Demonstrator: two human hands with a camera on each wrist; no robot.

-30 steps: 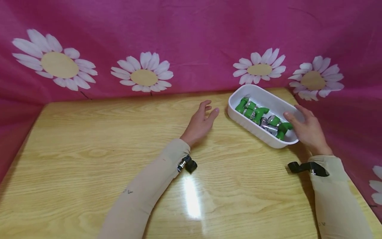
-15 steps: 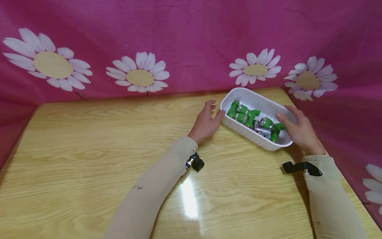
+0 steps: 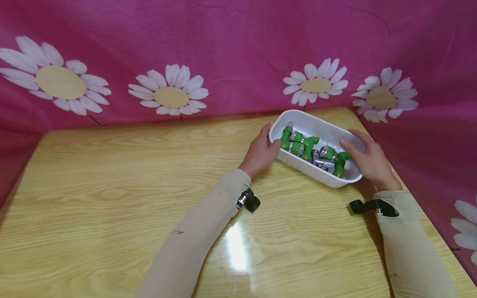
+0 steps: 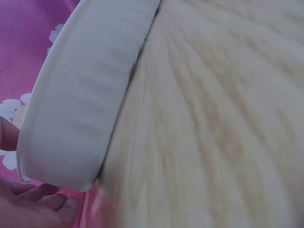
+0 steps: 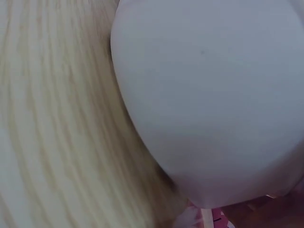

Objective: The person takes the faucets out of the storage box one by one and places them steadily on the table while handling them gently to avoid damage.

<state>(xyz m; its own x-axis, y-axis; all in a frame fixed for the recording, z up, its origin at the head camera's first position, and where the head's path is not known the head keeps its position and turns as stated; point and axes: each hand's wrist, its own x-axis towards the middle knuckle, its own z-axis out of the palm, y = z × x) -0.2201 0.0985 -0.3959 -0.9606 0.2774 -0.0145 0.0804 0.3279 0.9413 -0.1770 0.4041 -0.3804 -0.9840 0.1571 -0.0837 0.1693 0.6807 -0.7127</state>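
Observation:
A white oblong plastic tub (image 3: pixel 314 171) stands at the right rear of the table, slanted. Inside it lie several green fittings (image 3: pixel 308 148) with chrome collars and a shiny chrome fitting (image 3: pixel 323 162); they look like small taps or valves. My left hand (image 3: pixel 260 153) grips the tub's left end, thumb at the rim and fingers round the outside. At the opposite end my right hand (image 3: pixel 372 163) holds the rim, with its thumb on the inner side. In the left wrist view, fingers (image 4: pixel 38 202) curl about the tub's end. The tub's outer wall (image 5: pixel 204 95) fills much of the right wrist view.
The wood-grain table (image 3: pixel 123 186) extends to the left and front. A pink cloth (image 3: pixel 238 54) with white daisies hangs behind it and along the right side. The table's right edge runs close to my right forearm.
My left hand has moved right and taken hold of the tub's left end. The tub and right hand have shifted slightly left in view, as has the whole scene. The right hand keeps its hold.

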